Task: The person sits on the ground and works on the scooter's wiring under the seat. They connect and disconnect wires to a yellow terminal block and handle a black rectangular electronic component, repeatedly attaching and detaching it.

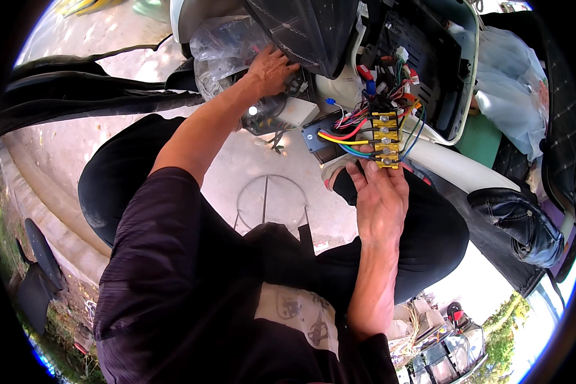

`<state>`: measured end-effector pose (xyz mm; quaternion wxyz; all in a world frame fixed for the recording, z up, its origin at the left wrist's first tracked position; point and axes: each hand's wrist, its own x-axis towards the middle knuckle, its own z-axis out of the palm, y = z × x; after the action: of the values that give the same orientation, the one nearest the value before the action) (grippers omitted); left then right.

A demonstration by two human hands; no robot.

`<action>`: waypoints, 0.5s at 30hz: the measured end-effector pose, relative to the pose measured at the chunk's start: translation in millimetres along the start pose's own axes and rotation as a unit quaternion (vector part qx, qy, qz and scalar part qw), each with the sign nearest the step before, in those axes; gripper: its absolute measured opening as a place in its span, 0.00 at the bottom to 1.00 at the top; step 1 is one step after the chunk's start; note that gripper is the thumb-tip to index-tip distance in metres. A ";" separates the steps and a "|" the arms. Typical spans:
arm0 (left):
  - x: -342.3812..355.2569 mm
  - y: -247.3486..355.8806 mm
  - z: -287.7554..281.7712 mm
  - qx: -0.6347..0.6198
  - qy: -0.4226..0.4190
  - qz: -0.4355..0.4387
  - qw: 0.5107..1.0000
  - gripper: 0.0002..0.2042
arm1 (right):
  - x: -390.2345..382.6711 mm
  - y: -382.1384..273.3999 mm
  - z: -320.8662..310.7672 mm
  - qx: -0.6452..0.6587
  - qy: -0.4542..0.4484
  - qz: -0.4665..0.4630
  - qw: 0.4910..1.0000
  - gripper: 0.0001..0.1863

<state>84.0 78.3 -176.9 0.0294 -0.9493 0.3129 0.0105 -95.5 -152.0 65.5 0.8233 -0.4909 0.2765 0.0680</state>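
My left hand (pixel 272 72) reaches toward a clear plastic bag (pixel 227 41) and a black padded flap (pixel 310 35), its fingers apart and curled, tips partly hidden. My right hand (pixel 381 195) holds a yellow terminal block (pixel 385 131) from below, with red, yellow, green, blue and black wires attached. Just left of the block sits a dark blue-grey box (pixel 313 139), and above it a bundle of colored connectors (pixel 400 86) spills from an open plastic housing (pixel 432 45). A small pale grey box (pixel 297 112) lies below my left hand.
A white tube (pixel 454 166) runs rightward beside pale plastic bags (pixel 512 83) and a black quilted cover (pixel 518 221). A thin wire ring stand (pixel 269 192) is between my knees on the pavement (pixel 192 150). Black trim (pixel 96 96) stretches out at left; scrap parts (pixel 441 352) lie at lower right.
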 end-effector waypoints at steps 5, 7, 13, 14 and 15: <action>0.9 -14.1 2.7 0.031 -0.003 -0.011 0.999 0.35 | 4.6 1.6 -7.2 -0.003 -0.009 -0.003 1.000 0.16; -7.1 -24.0 -6.6 -0.012 0.041 0.000 0.999 0.37 | 3.6 1.2 -9.0 -0.001 -0.002 -0.001 1.000 0.16; -19.4 -29.5 -46.1 -0.006 -0.047 0.009 0.999 0.38 | 2.7 0.9 -7.0 0.002 0.000 0.001 1.000 0.15; -18.5 -31.7 -47.4 0.007 -0.078 0.010 0.997 0.38 | 2.4 1.6 -5.6 0.001 0.003 0.005 1.000 0.15; -17.5 -32.4 -49.1 0.020 -0.109 0.012 0.994 0.37 | 2.1 -1.4 -1.3 -0.005 0.004 0.008 1.000 0.14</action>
<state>89.3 111.6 -125.6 0.0822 -0.9381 0.3189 0.1075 -93.7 -154.2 65.1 0.8194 -0.4926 0.2836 0.0741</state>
